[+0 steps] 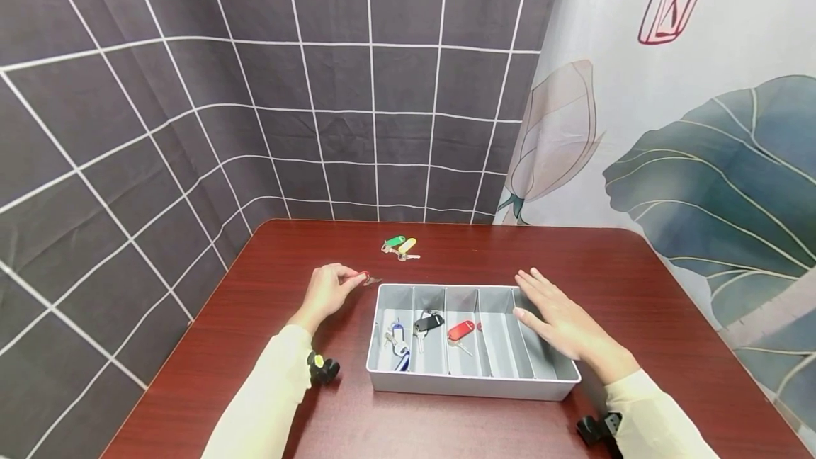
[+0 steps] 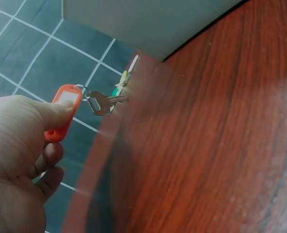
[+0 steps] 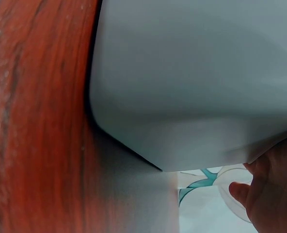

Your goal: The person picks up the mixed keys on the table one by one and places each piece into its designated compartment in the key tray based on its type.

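Note:
My left hand [image 1: 327,294] pinches a red key tag [image 2: 57,133] between thumb and fingers, just off the far left corner of the grey divided tray [image 1: 472,384]. A metal key [image 2: 101,104] dangles from the tag's ring. At the tray's right end lies my right hand [image 1: 561,317], fingers straight, thumb over the compartments; its fingertips are out of sight in the right wrist view. Inside the tray, blue key tags [image 1: 398,333] occupy the leftmost compartment. A black key tag [image 1: 429,324] is in the second, and another red key tag [image 1: 461,331] in the third.
Beyond the tray, a green key tag [image 1: 395,241] and a yellow key tag [image 1: 406,246] lie with their keys on the red-brown table [image 1: 510,250]. A dark gridded cloth [image 1: 331,76] and a white floral cloth [image 1: 593,13] hang behind the table.

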Demonstrator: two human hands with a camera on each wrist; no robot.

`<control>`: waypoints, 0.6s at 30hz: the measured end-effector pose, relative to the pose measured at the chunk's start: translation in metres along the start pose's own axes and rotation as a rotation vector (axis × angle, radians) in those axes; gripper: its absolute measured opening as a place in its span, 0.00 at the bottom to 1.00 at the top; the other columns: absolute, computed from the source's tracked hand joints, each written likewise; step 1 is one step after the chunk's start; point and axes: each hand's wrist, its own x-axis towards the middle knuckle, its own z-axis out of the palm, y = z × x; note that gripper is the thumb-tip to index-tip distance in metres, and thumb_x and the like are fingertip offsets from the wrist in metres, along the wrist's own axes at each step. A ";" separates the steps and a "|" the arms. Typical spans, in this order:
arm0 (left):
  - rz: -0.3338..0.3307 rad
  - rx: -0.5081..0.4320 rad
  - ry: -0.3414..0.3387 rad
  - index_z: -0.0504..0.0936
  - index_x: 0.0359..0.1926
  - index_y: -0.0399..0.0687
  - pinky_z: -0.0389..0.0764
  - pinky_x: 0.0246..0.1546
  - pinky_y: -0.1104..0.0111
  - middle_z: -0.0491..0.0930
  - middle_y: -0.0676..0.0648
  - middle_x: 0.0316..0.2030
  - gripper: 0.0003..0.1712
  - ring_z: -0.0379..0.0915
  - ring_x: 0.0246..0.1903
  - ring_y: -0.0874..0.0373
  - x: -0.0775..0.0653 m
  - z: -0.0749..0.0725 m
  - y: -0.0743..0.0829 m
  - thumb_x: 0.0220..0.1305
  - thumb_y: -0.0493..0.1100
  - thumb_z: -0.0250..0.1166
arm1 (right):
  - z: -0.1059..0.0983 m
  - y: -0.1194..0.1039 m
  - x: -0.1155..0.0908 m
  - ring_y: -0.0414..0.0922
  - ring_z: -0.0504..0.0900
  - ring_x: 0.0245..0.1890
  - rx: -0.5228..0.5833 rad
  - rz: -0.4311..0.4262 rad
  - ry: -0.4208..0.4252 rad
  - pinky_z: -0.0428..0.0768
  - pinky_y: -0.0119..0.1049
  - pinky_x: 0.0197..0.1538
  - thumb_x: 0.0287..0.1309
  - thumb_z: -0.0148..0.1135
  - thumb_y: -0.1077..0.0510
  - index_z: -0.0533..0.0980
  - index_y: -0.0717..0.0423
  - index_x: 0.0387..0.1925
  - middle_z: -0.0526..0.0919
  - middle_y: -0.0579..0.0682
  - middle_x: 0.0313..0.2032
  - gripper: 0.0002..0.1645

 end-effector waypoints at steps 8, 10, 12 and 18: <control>0.044 -0.004 0.028 0.90 0.31 0.50 0.74 0.28 0.65 0.84 0.53 0.26 0.07 0.74 0.25 0.60 0.003 -0.006 0.004 0.55 0.47 0.73 | 0.000 0.001 0.000 0.52 0.46 0.74 -0.006 0.002 -0.001 0.55 0.55 0.68 0.66 0.51 0.36 0.56 0.52 0.73 0.56 0.50 0.72 0.42; 0.056 -0.007 0.036 0.90 0.31 0.50 0.74 0.28 0.65 0.84 0.53 0.26 0.07 0.74 0.25 0.60 0.003 -0.008 0.005 0.55 0.47 0.73 | 0.000 0.001 0.000 0.52 0.46 0.74 -0.004 0.004 -0.007 0.55 0.56 0.68 0.66 0.51 0.36 0.56 0.52 0.73 0.56 0.50 0.72 0.42; 0.070 -0.008 0.053 0.90 0.31 0.50 0.73 0.27 0.65 0.84 0.53 0.25 0.07 0.73 0.24 0.60 0.003 -0.011 0.007 0.54 0.48 0.73 | -0.001 0.001 0.001 0.53 0.46 0.73 -0.002 0.003 -0.011 0.55 0.57 0.67 0.66 0.51 0.36 0.56 0.52 0.73 0.56 0.51 0.72 0.43; 0.092 -0.012 0.073 0.90 0.31 0.50 0.73 0.27 0.65 0.84 0.54 0.25 0.09 0.73 0.24 0.61 0.003 -0.019 0.015 0.53 0.50 0.74 | 0.000 0.001 0.001 0.54 0.47 0.73 -0.003 -0.001 -0.004 0.55 0.56 0.67 0.66 0.51 0.36 0.56 0.53 0.73 0.57 0.52 0.72 0.42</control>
